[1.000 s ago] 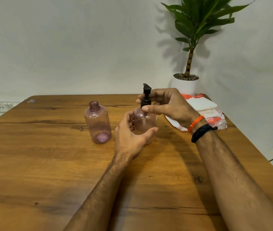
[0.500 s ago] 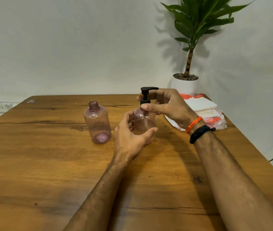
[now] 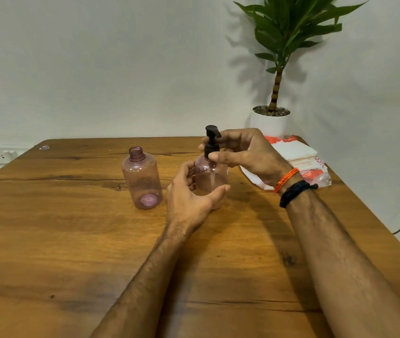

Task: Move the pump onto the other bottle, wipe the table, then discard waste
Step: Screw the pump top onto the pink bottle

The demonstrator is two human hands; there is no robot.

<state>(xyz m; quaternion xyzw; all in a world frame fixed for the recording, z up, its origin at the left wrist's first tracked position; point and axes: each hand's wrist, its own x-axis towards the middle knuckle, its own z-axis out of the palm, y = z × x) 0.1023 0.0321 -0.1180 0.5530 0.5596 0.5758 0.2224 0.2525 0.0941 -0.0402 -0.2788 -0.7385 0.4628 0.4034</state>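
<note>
Pinching the pump [image 3: 211, 144] collar, your right hand [image 3: 247, 154] unscrews it while your left hand [image 3: 191, 191] cups its bottle [image 3: 210, 178] steady; the open bottle [image 3: 142, 180] waits at nine o'clock.

The left hand [image 3: 191, 193] curls round a pink bottle [image 3: 210, 178] standing mid-counter [image 3: 72, 240], while the right hand [image 3: 245, 152] pinches the collar of the black pump [image 3: 211, 140] seated in its neck. A second, open-necked bottle [image 3: 142, 179] stands just beside them. Napkins in a plastic packet [image 3: 299, 162] lie by the counter's far right corner, near a potted plant [image 3: 277, 69].
</note>
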